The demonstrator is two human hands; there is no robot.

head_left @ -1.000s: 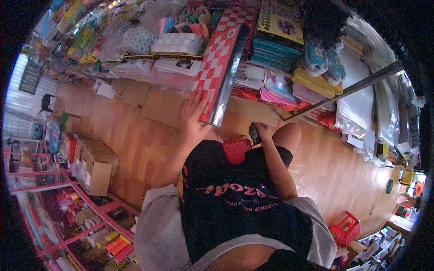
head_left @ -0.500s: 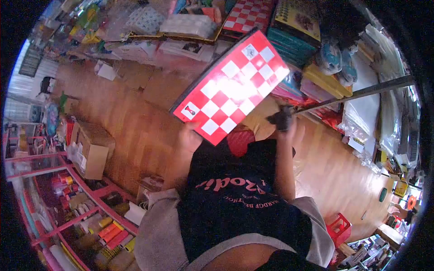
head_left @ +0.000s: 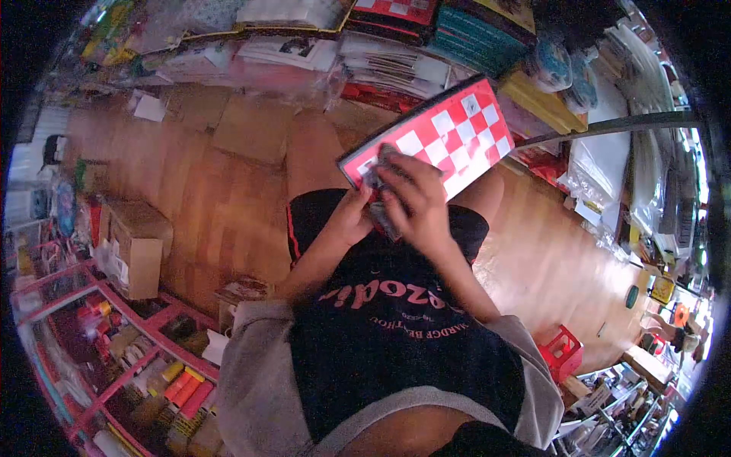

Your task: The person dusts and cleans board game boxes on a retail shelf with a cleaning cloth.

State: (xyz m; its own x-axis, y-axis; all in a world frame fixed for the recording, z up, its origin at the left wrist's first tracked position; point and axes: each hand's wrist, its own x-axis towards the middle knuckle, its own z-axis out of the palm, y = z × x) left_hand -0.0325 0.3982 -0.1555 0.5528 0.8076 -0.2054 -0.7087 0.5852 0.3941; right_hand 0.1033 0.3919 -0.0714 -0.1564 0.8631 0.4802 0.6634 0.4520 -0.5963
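Note:
A red-and-white checkered box (head_left: 464,145) is tilted in front of my body, its upper right end raised. My left hand (head_left: 352,217) grips its lower left corner, with the fingers partly hidden. Over that same corner lies my right hand (head_left: 415,198), its fingers curled round a dark grey cloth (head_left: 387,156) pressed against the box. The cloth covers part of the box's near end.
Stacked goods, with teal boxes (head_left: 476,42) among them, fill the shelf ahead. An open cardboard box (head_left: 137,247) stands on the wooden floor at left, above a pink rack (head_left: 145,327). A red stool (head_left: 562,354) is at lower right.
The box has tilted and moved right and slightly down. My right hand has come from the right side onto the box's lower left corner with the dark cloth.

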